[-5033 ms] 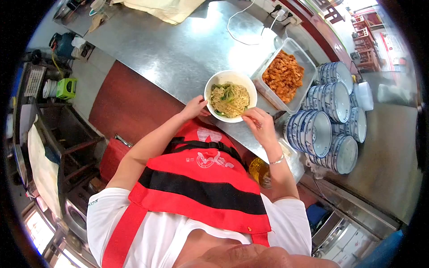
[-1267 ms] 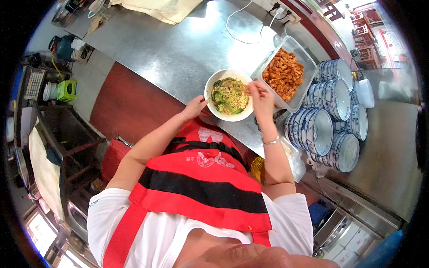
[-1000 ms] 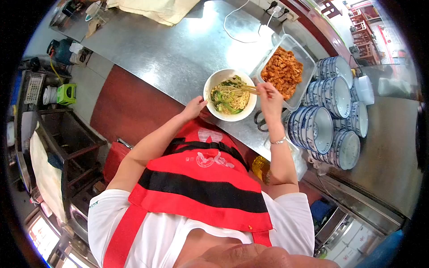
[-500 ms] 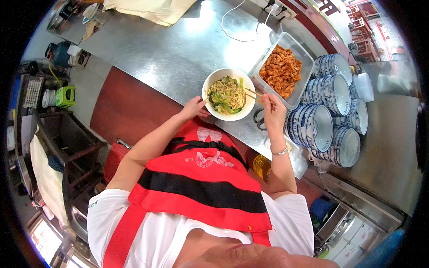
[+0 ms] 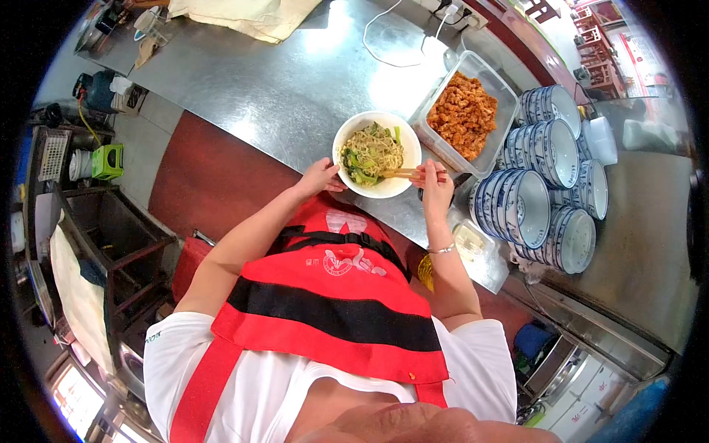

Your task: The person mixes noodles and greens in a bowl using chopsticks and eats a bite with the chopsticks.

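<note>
A white bowl (image 5: 413, 142) rests near the front edge of the steel counter, filled with noodles (image 5: 385, 151) and green leafy vegetables (image 5: 360, 164). My left hand (image 5: 322, 176) grips the bowl's left rim, fingers closed against its side. From the right, my right hand (image 5: 434, 184) is closed around a pair of wooden chopsticks (image 5: 402, 173). Their tips lie among the noodles in the lower part of the bowl. A dark-handled object (image 5: 461, 181), partly hidden, lies just behind my right hand.
A clear plastic tub (image 5: 507, 94) of reddish-brown chopped food (image 5: 461, 114) stands right of the bowl. Stacks of blue-and-white bowls (image 5: 509, 208) lie on their sides farther right. A white cable (image 5: 378, 57) and a cream cloth (image 5: 247, 16) lie on the steel counter (image 5: 221, 81).
My right hand has moved left and slightly down, bringing the chopsticks lower and deeper into the noodles. My left hand stays on the bowl's rim.
</note>
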Motion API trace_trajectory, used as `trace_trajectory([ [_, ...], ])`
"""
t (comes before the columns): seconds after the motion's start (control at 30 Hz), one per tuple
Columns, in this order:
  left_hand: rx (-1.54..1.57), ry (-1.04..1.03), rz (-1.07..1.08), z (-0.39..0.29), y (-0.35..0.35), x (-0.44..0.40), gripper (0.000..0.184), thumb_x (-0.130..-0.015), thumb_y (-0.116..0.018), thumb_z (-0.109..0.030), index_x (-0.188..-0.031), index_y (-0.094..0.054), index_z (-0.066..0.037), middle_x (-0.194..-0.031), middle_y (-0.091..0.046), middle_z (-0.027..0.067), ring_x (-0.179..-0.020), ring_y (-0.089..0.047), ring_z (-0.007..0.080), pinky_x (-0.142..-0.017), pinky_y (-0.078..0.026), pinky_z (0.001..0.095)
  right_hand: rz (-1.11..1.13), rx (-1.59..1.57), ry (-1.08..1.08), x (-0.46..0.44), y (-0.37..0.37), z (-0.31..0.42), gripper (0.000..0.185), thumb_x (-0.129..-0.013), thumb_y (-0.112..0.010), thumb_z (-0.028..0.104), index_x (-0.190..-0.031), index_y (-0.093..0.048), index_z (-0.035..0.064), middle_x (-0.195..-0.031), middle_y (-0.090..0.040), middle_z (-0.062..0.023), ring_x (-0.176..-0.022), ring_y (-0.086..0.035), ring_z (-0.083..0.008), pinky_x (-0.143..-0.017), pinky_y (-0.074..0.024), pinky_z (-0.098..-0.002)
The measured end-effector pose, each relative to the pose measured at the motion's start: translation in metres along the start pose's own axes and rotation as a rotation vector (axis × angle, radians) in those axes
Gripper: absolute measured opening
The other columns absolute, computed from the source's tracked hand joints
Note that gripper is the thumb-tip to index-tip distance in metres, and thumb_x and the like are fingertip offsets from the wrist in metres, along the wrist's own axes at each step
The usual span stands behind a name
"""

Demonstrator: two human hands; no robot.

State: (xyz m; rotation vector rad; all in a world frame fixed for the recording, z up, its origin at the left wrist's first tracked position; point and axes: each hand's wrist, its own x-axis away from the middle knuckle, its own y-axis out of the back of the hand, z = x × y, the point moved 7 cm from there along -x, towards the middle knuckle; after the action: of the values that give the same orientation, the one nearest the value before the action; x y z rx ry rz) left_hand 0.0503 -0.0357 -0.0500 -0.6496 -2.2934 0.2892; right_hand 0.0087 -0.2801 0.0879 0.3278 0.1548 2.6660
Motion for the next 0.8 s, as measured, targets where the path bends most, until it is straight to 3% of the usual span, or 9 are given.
trace_trajectory([
  [0.03, 0.012, -0.004, 0.007, 0.000, -0.001, 0.000, 0.031, -0.095, -0.040, -0.019, -0.116, -0.036, 0.003, -0.107, -0.055, 0.0210, -0.085, -0.064, 0.0332, -0.071, -0.055, 0.0414, -0.047, -0.152, -0.012, -0.001, -0.002, -0.007, 0.027, -0.091, -0.052, 0.021, -0.080, -0.059, -0.0027, -0.069, -0.060, -0.0059, -0.062, -0.058, -0.0099, -0.054, -0.0496, -0.0226],
  [0.1, 0.021, -0.004, 0.007, 0.002, 0.002, 0.000, 0.031, -0.095, -0.040, -0.019, -0.116, -0.036, 0.003, -0.106, -0.055, 0.0210, -0.085, -0.064, 0.0332, -0.071, -0.055, 0.0411, -0.074, -0.147, 0.000, 0.000, -0.002, -0.004, 0.028, -0.092, -0.051, 0.021, -0.079, -0.059, -0.0022, -0.070, -0.060, -0.0060, -0.063, -0.059, -0.0102, -0.056, -0.0496, -0.0232],
  [0.23, 0.030, -0.029, -0.009, 0.002, 0.002, -0.004, 0.032, -0.094, -0.041, -0.019, -0.117, -0.037, 0.003, -0.104, -0.056, 0.0210, -0.085, -0.064, 0.0326, -0.071, -0.055, 0.0404, -0.037, 0.063, 0.124, 0.015, 0.008, 0.055, 0.025, -0.092, -0.050, 0.018, -0.079, -0.059, -0.0022, -0.072, -0.061, -0.0052, -0.064, -0.058, -0.0095, -0.060, -0.0479, -0.0234],
  [0.3, 0.009, -0.030, -0.017, 0.003, 0.003, -0.005, 0.033, -0.094, -0.041, -0.019, -0.118, -0.036, 0.003, -0.105, -0.056, 0.0210, -0.084, -0.064, 0.0324, -0.071, -0.055, 0.0405, 0.004, 0.194, 0.300, 0.025, 0.006, 0.085, 0.021, -0.091, -0.051, 0.014, -0.081, -0.059, -0.0029, -0.071, -0.061, -0.0052, -0.063, -0.057, -0.0092, -0.061, -0.0469, -0.0229],
  [0.47, -0.002, -0.024, 0.013, -0.001, 0.000, 0.000, 0.037, -0.094, -0.043, -0.028, -0.118, -0.037, 0.000, -0.107, -0.056, 0.0197, -0.088, -0.063, 0.0318, -0.075, -0.054, 0.0395, 0.357, 0.310, 0.382, 0.034, -0.043, 0.062, 0.008, -0.084, -0.059, 0.006, -0.086, -0.061, -0.0018, -0.082, -0.061, -0.0077, -0.075, -0.059, -0.0121, -0.062, -0.0468, -0.0233],
  [0.6, -0.011, -0.023, -0.033, 0.001, 0.004, 0.006, 0.037, -0.094, -0.042, -0.025, -0.118, -0.037, 0.002, -0.105, -0.057, 0.0195, -0.083, -0.064, 0.0317, -0.069, -0.055, 0.0387, 0.200, 0.276, 0.378, 0.017, -0.021, 0.040, 0.009, -0.084, -0.059, 0.006, -0.086, -0.061, -0.0022, -0.077, -0.060, -0.0086, -0.071, -0.057, -0.0105, -0.063, -0.0453, -0.0223],
  [0.73, -0.064, -0.026, -0.052, 0.012, 0.027, 0.008, 0.035, -0.094, -0.043, -0.026, -0.116, -0.039, 0.002, -0.104, -0.058, 0.0191, -0.081, -0.064, 0.0314, -0.069, -0.054, 0.0382, 0.122, 0.228, 0.339, 0.017, 0.006, 0.075, 0.011, -0.084, -0.059, 0.006, -0.084, -0.061, -0.0043, -0.075, -0.061, -0.0055, -0.070, -0.056, -0.0085, -0.062, -0.0434, -0.0205],
  [0.8, -0.182, -0.055, -0.126, 0.016, 0.044, 0.018, 0.033, -0.092, -0.048, -0.026, -0.105, -0.045, 0.003, -0.105, -0.058, 0.0190, -0.082, -0.064, 0.0283, -0.069, -0.053, 0.0360, 0.172, 0.199, 0.342, 0.021, -0.001, 0.075, 0.012, -0.085, -0.059, 0.008, -0.084, -0.061, -0.0045, -0.076, -0.061, -0.0050, -0.070, -0.056, -0.0084, -0.062, -0.0435, -0.0209],
])
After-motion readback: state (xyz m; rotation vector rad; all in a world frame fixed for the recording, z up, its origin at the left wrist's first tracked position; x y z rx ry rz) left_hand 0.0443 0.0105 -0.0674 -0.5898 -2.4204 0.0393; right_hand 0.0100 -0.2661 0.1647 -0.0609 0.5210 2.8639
